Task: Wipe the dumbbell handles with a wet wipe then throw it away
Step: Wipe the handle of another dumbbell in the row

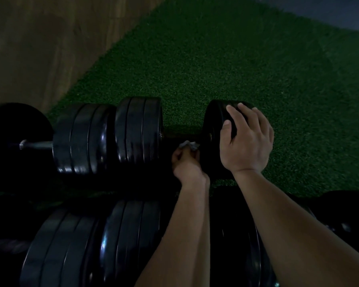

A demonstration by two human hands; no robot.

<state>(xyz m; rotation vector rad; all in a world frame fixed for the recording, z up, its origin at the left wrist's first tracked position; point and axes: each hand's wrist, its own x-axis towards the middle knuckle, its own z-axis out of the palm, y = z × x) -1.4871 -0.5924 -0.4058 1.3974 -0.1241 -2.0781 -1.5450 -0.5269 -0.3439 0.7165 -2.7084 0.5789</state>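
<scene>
I'm seeing the left hand (187, 164) curling its fingers and pinching a crumpled white wipe (189, 145) at the fingertips. The wipe is poking out just above the knuckles and is sitting at the dark handle (172, 139) of a dumbbell (139, 129). In this dim light I cannot tell how much of the wipe is touching the handle.

Just right of that hand, the right hand (247, 139) is resting on top of the dumbbell's right-end weight (212, 129). Its fingers are spreading and curving over the rim, with the thumb lying on the face nearest the handle.

To the left of the left hand, the dumbbell's other stack of black plates is standing on edge. Directly beside that stack, further left, a second dumbbell (81, 139) is lying with its steel bar (37, 145) showing.

Below both wrists, closer to me, more black dumbbells (122, 235) are lying under the forearms.

Beyond the hands, green turf (216, 59) is stretching away. A brown wooden surface (29, 48) is running along its far left edge.
</scene>
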